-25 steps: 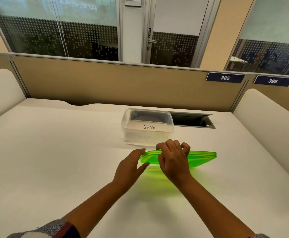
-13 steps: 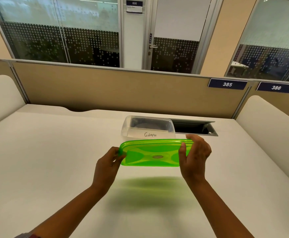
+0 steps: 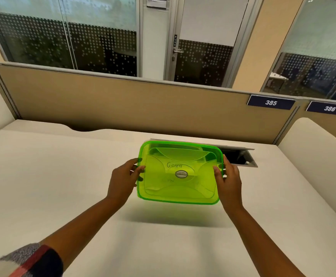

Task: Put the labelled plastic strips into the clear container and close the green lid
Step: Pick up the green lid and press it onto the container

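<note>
— Green lid (image 3: 180,172)?
— Held off the white desk (image 3: 63,176), tilted toward the camera, in front of the clear container (image 3: 200,149); "Giraffe" label (image 3: 174,165) visible through it.
— Hands?
— Left hand (image 3: 123,180) clamped on the left edge, right hand (image 3: 228,180) on the right edge, fingers curled round the rim.

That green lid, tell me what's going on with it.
A person holds the green lid by its short edges, left hand on one side and right hand on the other, over the white desk. It hangs above the clear container, seen through the lid with a handwritten label inside. The lid casts a shadow, so it does not look pressed shut yet.
</note>
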### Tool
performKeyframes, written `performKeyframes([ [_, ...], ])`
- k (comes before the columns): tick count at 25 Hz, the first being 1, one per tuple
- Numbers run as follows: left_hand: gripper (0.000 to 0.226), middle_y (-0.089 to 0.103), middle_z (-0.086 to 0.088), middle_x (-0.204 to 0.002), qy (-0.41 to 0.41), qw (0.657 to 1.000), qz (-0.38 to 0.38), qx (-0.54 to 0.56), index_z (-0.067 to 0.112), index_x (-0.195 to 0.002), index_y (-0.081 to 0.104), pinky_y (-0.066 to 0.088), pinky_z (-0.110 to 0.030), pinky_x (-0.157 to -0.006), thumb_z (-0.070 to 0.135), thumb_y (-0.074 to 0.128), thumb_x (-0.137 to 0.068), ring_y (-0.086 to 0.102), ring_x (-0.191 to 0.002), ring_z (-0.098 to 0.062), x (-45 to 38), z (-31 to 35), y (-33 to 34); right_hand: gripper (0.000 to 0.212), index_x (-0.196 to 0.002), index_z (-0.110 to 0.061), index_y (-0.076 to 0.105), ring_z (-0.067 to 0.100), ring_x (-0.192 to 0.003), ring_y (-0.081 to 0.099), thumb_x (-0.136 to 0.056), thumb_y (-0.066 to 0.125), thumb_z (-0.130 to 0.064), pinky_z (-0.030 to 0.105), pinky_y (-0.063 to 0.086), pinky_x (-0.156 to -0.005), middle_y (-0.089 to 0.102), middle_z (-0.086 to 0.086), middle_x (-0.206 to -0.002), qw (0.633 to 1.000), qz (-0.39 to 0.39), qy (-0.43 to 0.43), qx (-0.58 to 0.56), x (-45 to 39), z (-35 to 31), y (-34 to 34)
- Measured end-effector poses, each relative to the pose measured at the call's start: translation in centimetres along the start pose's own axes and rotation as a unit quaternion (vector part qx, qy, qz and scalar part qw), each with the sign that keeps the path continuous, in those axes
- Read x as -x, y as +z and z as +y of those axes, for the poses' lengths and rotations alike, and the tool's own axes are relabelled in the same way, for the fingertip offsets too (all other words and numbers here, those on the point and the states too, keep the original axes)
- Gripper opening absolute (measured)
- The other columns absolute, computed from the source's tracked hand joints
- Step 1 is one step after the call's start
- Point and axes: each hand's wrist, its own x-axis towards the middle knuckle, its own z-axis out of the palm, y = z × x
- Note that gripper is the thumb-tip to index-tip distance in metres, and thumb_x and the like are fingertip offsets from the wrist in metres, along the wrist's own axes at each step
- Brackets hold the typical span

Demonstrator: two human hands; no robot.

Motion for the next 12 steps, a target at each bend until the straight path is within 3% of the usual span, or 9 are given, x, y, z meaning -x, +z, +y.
performKeyframes([
  [4, 0.028, 0.067, -0.007, -0.071, 0.003, 0.998, 0.030, -0.056, 0.007, -0.114, 0.062, 0.046, -0.021, -0.056, 0.018, 0.058, -0.088, 0.059, -0.048, -0.005, -5.0, 0.5, 1.3, 0.041, -0.133, -0.008, 0.049, 0.026, -0.087, 0.051, -0.095, 0.051, -0.021, 0.025, 0.034, -0.071, 0.050, 0.019, -0.099, 0.997, -0.052, 0.030, 0.051, -4.8, 0.1, 2.4],
  [7, 0.025, 0.070, -0.016, -0.072, 0.032, 0.992, 0.032, -0.115, 0.006, -0.105, 0.066, 0.048, -0.030, -0.066, 0.023, 0.054, -0.090, 0.061, -0.052, -0.021, -8.0, 0.7, 2.2, 0.034, -0.124, -0.005, 0.057, 0.038, -0.096, 0.055, -0.095, 0.050, -0.022, 0.032, 0.040, -0.076, 0.053, 0.028, -0.104, 0.993, -0.070, 0.061, 0.075, -7.3, 0.7, 4.0],
  [9, 0.029, 0.068, -0.021, -0.076, 0.038, 0.985, 0.018, -0.168, 0.006, -0.101, 0.068, 0.048, -0.037, -0.071, 0.027, 0.052, -0.091, 0.064, -0.069, -0.032, -9.7, 0.3, 2.9, 0.036, -0.125, -0.006, 0.058, 0.041, -0.100, 0.056, -0.096, 0.047, -0.025, 0.037, 0.044, -0.082, 0.055, 0.030, -0.108, 0.988, -0.077, 0.097, 0.094, -8.7, 1.3, 4.8],
  [12, 0.033, 0.065, -0.024, -0.095, -0.001, 0.978, 0.015, -0.207, 0.008, -0.109, 0.067, 0.043, -0.037, -0.076, 0.031, 0.050, -0.091, 0.059, -0.093, -0.035, -11.2, -0.7, 3.9, 0.037, -0.122, -0.006, 0.060, 0.042, -0.103, 0.057, -0.097, 0.045, -0.029, 0.042, 0.047, -0.085, 0.058, 0.029, -0.115, 0.976, -0.093, 0.142, 0.133, -9.9, 2.0, 5.9],
])
